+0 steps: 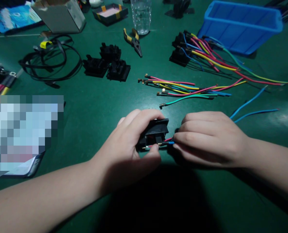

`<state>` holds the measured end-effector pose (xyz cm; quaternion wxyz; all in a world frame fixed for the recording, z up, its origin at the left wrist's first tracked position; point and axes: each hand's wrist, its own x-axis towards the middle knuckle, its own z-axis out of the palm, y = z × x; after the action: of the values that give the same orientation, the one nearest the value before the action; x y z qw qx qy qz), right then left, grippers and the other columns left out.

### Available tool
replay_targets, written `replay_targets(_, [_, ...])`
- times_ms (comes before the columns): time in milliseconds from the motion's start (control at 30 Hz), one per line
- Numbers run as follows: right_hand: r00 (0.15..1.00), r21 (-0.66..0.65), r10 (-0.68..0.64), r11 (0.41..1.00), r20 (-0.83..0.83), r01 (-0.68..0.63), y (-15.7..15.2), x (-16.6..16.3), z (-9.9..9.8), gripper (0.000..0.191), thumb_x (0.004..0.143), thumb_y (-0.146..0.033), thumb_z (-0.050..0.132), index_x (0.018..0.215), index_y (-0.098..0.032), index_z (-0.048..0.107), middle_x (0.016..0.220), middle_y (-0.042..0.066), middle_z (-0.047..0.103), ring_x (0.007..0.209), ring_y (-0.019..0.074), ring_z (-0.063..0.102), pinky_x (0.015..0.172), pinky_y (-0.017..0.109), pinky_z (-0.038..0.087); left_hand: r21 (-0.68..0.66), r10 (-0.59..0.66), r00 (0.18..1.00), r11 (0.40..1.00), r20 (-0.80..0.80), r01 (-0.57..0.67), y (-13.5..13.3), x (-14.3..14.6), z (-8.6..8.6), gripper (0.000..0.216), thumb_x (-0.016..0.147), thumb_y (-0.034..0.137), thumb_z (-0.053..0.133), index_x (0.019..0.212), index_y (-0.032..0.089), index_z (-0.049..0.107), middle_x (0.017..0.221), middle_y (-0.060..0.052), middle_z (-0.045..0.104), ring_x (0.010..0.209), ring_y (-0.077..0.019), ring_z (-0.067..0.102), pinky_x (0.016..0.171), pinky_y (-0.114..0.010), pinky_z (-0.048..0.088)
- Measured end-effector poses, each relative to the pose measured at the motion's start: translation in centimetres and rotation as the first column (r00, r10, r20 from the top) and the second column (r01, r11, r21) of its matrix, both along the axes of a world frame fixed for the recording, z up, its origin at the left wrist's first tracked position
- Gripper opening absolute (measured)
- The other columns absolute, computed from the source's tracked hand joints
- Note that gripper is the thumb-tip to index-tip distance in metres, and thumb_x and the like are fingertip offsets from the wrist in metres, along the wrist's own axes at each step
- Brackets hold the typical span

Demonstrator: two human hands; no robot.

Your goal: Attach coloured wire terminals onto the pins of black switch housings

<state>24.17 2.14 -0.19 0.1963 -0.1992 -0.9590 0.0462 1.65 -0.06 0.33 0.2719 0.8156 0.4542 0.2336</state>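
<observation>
My left hand [134,142] is closed round a black plastic socket housing [155,127], its thumb along the lower edge. Bits of metal terminal show at the near side of the housing. From the right, my right hand [209,139] pinches wires, with a short blue piece [170,142] and a red one visible between the two hands. Two blue wire tails [252,100] stick out beyond the right hand's knuckles. My right fingertips are partly hidden, so the exact grip on each wire does not show.
Loose coloured wires with terminals [182,85] lie just beyond my hands. Farther off are several black housings [109,63], wired housings [181,56], pliers [135,43], a clear bottle [141,16], a blue bin [241,29], a coiled black cable [49,61] and a grey box [58,14].
</observation>
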Motion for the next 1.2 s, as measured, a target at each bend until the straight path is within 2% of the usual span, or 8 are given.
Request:
replay_targets(333, [1.0,-0.032,0.02,0.999,0.0,-0.02,-0.02,0.1,-0.19,0.018,0.094,-0.023,0.048,0.082,-0.016,0.06,0.068,0.004,0.057,0.065,0.0159,0.045,0.057,0.032,0.031,0.031,-0.042,0.997,0.999,-0.058,0.044,0.03,0.07,0.11,0.042,0.078,0.013,0.056,0.115,0.03,0.047,0.105,0.003,0.06,0.092,-0.0171,0.058,0.08,-0.03,0.045])
replay_targets(500, [1.0,-0.04,0.006,0.999,0.004,-0.006,0.01,0.07,-0.18,0.018,0.094,-0.022,0.047,0.083,-0.016,0.06,0.068,0.004,0.057,0.065,0.0153,0.045,0.058,0.031,0.031,0.028,-0.019,0.999,0.999,-0.049,0.02,-0.11,-0.03,0.02,0.045,0.078,0.013,0.056,0.118,0.027,0.043,0.109,0.002,0.057,0.095,-0.0167,0.056,0.084,-0.031,0.044])
replay_targets(667, [1.0,-0.036,0.003,0.999,0.015,-0.003,-0.07,0.11,-0.18,0.018,0.094,-0.023,0.048,0.082,-0.017,0.06,0.069,0.004,0.057,0.066,0.0159,0.046,0.058,0.032,0.032,0.025,-0.057,0.997,0.998,-0.045,0.059,0.03,-0.03,-0.05,0.042,0.08,0.02,0.057,0.12,0.026,0.042,0.112,-0.001,0.056,0.098,-0.0186,0.056,0.085,-0.033,0.044])
replay_targets(1200, [1.0,-0.047,0.005,0.999,0.014,-0.004,-0.03,0.14,-0.09,0.02,0.094,-0.022,0.046,0.08,-0.017,0.06,0.069,0.004,0.057,0.065,0.0161,0.045,0.057,0.032,0.032,0.013,-0.014,0.995,1.0,-0.095,0.016,0.47,0.16,-0.1,0.037,0.08,0.023,0.059,0.117,0.024,0.051,0.106,0.001,0.061,0.095,-0.0172,0.058,0.082,-0.03,0.044])
